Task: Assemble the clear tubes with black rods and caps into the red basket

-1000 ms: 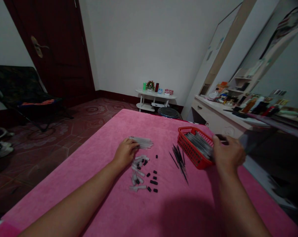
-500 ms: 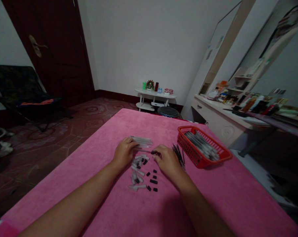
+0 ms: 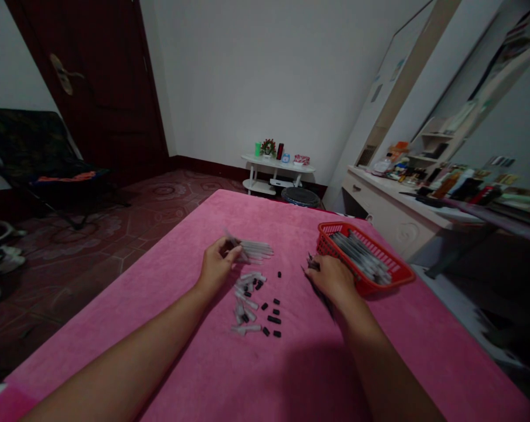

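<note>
My left hand [image 3: 217, 261] is closed on a slim translucent pen barrel [image 3: 232, 237], held at a slant and slightly blurred. Just beyond it, a row of clear pen barrels [image 3: 259, 249] lies on the pink cloth. My right hand [image 3: 332, 276] is over a bunch of thin dark pen refills [image 3: 321, 294], its fingers pinched at their upper end; how many they grip is hidden. Between the hands lie a heap of clear pen caps [image 3: 246, 305] and several small black plugs [image 3: 274, 320]. One black plug [image 3: 279, 274] sits apart from the others.
A red plastic basket [image 3: 394, 285] of pens [image 3: 361, 258] stands right beside my right hand. The pink cloth [image 3: 190, 357] covers the table. A dressing table [image 3: 379, 193] with bottles is to the right, a low white stand [image 3: 258, 186] at the back, a folding chair [image 3: 31, 152] at left.
My right hand has moved right, from near my left hand to the refills, and a black plug now lies where it was. My left hand has tilted the barrel upward.
</note>
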Tool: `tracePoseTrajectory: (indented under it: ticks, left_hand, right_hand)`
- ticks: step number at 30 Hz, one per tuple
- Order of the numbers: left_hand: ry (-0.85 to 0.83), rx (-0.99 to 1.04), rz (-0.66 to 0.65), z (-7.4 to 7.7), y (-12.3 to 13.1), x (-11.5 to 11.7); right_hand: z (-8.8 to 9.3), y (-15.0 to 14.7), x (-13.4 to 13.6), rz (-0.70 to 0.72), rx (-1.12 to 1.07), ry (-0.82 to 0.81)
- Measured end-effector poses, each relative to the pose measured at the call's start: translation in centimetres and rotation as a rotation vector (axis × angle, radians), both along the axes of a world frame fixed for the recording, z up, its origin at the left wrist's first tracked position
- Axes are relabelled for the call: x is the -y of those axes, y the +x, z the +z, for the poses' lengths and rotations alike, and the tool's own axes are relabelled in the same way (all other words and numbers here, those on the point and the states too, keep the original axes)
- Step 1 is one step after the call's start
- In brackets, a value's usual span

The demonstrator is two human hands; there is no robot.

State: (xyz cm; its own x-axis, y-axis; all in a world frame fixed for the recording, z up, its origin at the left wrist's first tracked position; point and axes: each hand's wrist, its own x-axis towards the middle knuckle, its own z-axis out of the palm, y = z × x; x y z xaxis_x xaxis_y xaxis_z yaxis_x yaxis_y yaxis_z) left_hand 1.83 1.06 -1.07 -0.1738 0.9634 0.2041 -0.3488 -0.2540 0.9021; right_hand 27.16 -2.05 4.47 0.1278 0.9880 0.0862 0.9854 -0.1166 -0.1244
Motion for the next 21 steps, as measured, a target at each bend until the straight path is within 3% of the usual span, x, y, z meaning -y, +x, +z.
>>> tracePoseTrajectory:
  ticks: [5, 9, 11, 17, 21]
  left_hand:
    - [0.019, 0.083, -0.073, 0.1, 0.0, 0.1]
    - [-0.028, 0.163, -0.152, 0.3, 0.1, 0.5]
    - [-0.037, 0.184, -0.189, 0.4, 0.2, 0.7]
    - [-0.096, 0.207, -0.253, 0.5, 0.3, 0.8]
    - [-0.136, 0.244, -0.223, 0.6, 0.4, 0.8]
  right_hand:
    - [-0.2, 0.3, 0.0, -0.042, 0.057, -0.179]
    - [-0.2, -0.6, 0.2, -0.022, 0.064, -0.167]
    - [0.0, -1.4, 0.6, 0.043, 0.021, -0.11]
    - [0.5, -5.0, 2.0, 0.425, -0.291, 0.042]
    - [0.6, -6.2, 2.6, 0.448, -0.369, 0.101]
